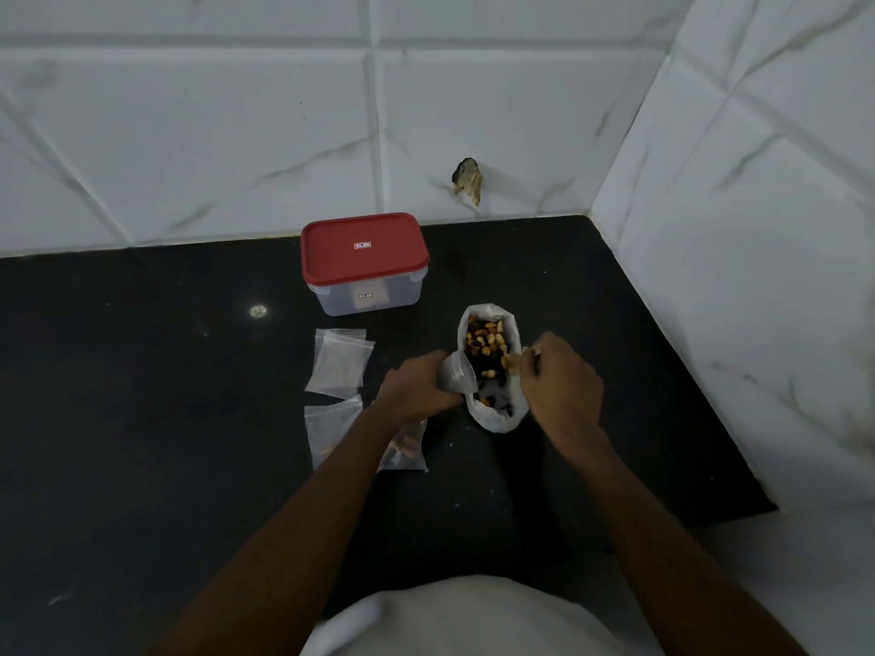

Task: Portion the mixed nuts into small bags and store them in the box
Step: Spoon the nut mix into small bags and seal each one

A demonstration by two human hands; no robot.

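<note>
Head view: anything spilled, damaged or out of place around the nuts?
Nothing is spilled on the counter. The one oddity is a broken hole in the wall tile behind the big nut bag, with brownish debris hanging out. The left hand holds a small bag, the right hand nuts.

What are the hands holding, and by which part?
The left hand grips a small clear bag around its body, mouth left open. The right hand seems to pinch a few nuts above the large nut bag.
</note>
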